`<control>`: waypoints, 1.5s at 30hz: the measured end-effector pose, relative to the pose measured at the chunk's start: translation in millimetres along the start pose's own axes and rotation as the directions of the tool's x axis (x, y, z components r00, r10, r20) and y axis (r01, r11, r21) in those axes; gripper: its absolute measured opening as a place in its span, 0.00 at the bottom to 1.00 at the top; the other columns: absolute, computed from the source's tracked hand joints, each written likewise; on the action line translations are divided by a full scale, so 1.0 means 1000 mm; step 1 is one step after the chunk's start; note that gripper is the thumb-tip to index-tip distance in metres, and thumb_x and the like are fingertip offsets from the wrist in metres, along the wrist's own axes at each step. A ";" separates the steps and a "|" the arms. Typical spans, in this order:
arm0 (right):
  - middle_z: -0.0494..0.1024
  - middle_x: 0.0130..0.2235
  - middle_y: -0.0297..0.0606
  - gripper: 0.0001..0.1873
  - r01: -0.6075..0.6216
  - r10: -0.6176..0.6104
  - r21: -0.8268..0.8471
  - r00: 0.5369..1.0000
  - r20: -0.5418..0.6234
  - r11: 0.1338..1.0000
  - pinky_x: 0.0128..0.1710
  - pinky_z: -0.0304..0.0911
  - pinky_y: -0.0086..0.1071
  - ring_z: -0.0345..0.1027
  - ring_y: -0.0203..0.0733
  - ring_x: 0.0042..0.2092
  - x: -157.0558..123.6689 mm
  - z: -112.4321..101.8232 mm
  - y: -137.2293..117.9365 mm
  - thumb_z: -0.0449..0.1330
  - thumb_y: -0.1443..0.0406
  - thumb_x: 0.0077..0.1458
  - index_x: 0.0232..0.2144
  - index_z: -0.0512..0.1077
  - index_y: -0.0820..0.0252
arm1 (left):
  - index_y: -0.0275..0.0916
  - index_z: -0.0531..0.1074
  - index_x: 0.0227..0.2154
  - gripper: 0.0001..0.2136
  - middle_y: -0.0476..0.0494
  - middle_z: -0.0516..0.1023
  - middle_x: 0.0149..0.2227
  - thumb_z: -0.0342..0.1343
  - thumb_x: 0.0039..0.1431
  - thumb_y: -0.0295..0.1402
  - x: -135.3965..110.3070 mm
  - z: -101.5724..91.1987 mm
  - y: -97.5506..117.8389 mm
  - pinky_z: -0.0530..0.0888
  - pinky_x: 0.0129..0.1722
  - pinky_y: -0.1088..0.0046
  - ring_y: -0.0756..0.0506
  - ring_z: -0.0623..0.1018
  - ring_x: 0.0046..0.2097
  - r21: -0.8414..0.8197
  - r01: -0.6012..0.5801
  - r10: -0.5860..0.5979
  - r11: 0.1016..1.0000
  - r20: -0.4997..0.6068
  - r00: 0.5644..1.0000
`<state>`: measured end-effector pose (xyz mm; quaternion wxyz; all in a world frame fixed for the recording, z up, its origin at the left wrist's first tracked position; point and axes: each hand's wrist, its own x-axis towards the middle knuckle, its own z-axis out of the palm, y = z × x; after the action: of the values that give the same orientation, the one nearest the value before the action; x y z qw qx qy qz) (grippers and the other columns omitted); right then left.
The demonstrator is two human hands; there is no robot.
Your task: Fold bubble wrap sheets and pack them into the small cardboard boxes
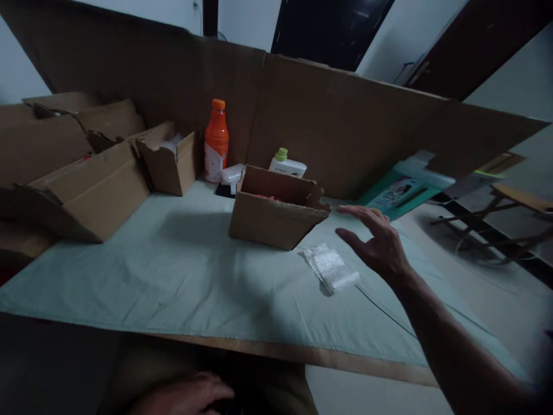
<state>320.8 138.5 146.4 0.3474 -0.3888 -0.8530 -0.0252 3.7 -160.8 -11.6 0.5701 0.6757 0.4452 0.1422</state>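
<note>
My right hand (380, 245) is raised over the right side of the table, thumb and fingers apart and nothing in it. Just left of its fingertips stands an open-topped cardboard box (276, 222) with something red inside, mostly hidden by the front wall. Below the hand, a folded piece of bubble wrap (332, 268) lies flat on the cloth. My left hand (185, 395) rests low near my lap, below the table edge; it is dark and partly cut off, its visible fingers loosely stretched with nothing seen in them.
Several cardboard boxes (103, 187) crowd the left side. An orange bottle (216, 141), a bubble-wrapped item (233, 173) and a white bottle with green cap (287, 164) stand behind. A teal jug (401, 187) is at right. Tall cardboard panels (345, 121) back the cloth-covered table (173, 288).
</note>
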 end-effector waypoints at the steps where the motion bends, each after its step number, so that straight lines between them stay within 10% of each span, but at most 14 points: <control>1: 0.81 0.50 0.45 0.22 -0.112 0.115 0.074 0.992 -0.048 0.991 0.54 0.64 0.53 0.74 0.55 0.51 -0.008 0.002 0.004 0.61 0.47 0.59 0.50 0.77 0.51 | 0.58 0.75 0.55 0.17 0.50 0.79 0.56 0.59 0.63 0.41 -0.004 -0.010 0.006 0.73 0.59 0.61 0.40 0.77 0.57 -0.017 0.022 -0.021 1.000 0.018 1.000; 3: 0.81 0.47 0.44 0.21 -0.306 0.348 0.302 0.932 -0.098 0.903 0.49 0.68 0.49 0.75 0.51 0.48 -0.017 0.017 0.013 0.60 0.48 0.60 0.47 0.77 0.53 | 0.61 0.75 0.55 0.18 0.52 0.78 0.58 0.58 0.63 0.41 -0.009 -0.039 0.024 0.71 0.61 0.59 0.39 0.76 0.60 -0.074 0.055 -0.060 0.996 -0.065 0.996; 5: 0.81 0.48 0.44 0.22 -0.409 0.523 0.550 0.851 -0.058 0.728 0.46 0.70 0.44 0.75 0.48 0.48 -0.014 0.045 0.019 0.60 0.48 0.58 0.47 0.74 0.54 | 0.57 0.77 0.54 0.16 0.48 0.78 0.58 0.56 0.64 0.45 0.003 -0.080 0.044 0.72 0.61 0.57 0.38 0.75 0.60 -0.159 -0.009 -0.056 0.987 -0.400 0.915; 9: 0.81 0.44 0.39 0.24 -0.461 0.674 0.813 0.729 0.119 0.356 0.43 0.70 0.36 0.75 0.42 0.45 0.015 0.106 0.007 0.57 0.44 0.56 0.43 0.73 0.56 | 0.45 0.71 0.61 0.26 0.42 0.75 0.61 0.55 0.64 0.49 0.089 -0.171 0.073 0.65 0.67 0.56 0.38 0.68 0.67 -0.159 -0.405 0.076 0.900 -0.859 0.506; 14: 0.80 0.36 0.35 0.30 -0.462 0.755 0.860 0.638 0.152 0.217 0.40 0.69 0.34 0.72 0.43 0.43 0.023 0.136 -0.024 0.52 0.39 0.56 0.37 0.75 0.59 | 0.39 0.72 0.58 0.27 0.43 0.77 0.60 0.43 0.69 0.52 0.182 -0.210 0.075 0.56 0.72 0.57 0.42 0.63 0.70 -0.326 -0.599 0.000 0.731 -0.878 0.478; 21: 0.79 0.36 0.33 0.31 -0.516 0.800 0.844 0.564 0.205 0.147 0.35 0.65 0.30 0.69 0.41 0.40 -0.014 0.119 -0.046 0.55 0.38 0.55 0.40 0.76 0.57 | 0.39 0.75 0.54 0.30 0.43 0.79 0.57 0.46 0.65 0.58 0.171 -0.182 0.057 0.60 0.70 0.61 0.40 0.68 0.67 -0.303 -0.633 0.026 0.712 -0.890 0.455; 27: 0.80 0.47 0.38 0.27 -0.514 0.644 0.767 0.745 0.177 0.384 0.45 0.66 0.35 0.70 0.44 0.47 -0.042 0.091 -0.032 0.60 0.44 0.53 0.45 0.75 0.57 | 0.42 0.59 0.68 0.36 0.38 0.65 0.69 0.33 0.67 0.60 0.142 -0.172 0.028 0.61 0.69 0.56 0.40 0.64 0.70 -0.147 -0.388 0.023 0.910 -0.915 0.403; 31: 0.79 0.51 0.46 0.28 -0.573 0.643 0.614 0.754 0.136 0.543 0.51 0.66 0.44 0.72 0.47 0.50 -0.088 0.084 -0.022 0.58 0.48 0.56 0.52 0.73 0.59 | 0.32 0.59 0.67 0.39 0.25 0.60 0.70 0.46 0.64 0.57 0.110 -0.136 -0.003 0.53 0.70 0.45 0.31 0.59 0.72 0.071 0.026 0.052 0.997 -0.894 0.446; 36: 0.78 0.56 0.47 0.20 -0.525 0.433 0.420 0.851 0.298 0.741 0.61 0.58 0.52 0.68 0.54 0.59 -0.140 0.108 -0.086 0.61 0.58 0.56 0.49 0.77 0.58 | 0.42 0.69 0.62 0.25 0.34 0.61 0.70 0.52 0.65 0.45 0.078 -0.061 -0.001 0.45 0.71 0.41 0.30 0.55 0.73 0.584 0.281 0.219 0.762 -0.641 0.736; 40: 0.69 0.65 0.48 0.21 -0.158 0.063 0.169 0.883 0.465 0.973 0.64 0.54 0.52 0.58 0.55 0.67 -0.170 0.105 -0.142 0.56 0.65 0.63 0.57 0.74 0.59 | 0.47 0.63 0.67 0.25 0.37 0.57 0.72 0.49 0.69 0.45 0.056 -0.025 0.010 0.48 0.70 0.39 0.31 0.53 0.73 0.756 0.279 0.213 0.592 -0.480 0.851; 45: 0.76 0.59 0.43 0.16 0.057 -0.145 0.226 0.906 0.397 0.972 0.59 0.60 0.47 0.64 0.50 0.63 -0.234 0.076 -0.171 0.54 0.68 0.66 0.50 0.78 0.55 | 0.47 0.66 0.65 0.24 0.39 0.59 0.72 0.47 0.69 0.44 0.033 -0.025 0.005 0.49 0.69 0.38 0.33 0.55 0.73 0.760 0.225 0.245 0.610 -0.451 0.858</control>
<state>267.5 -107.9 -16.0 0.1974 -0.3016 -0.9238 0.1291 7.2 -119.1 -9.4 0.0708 0.7955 0.5920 0.1082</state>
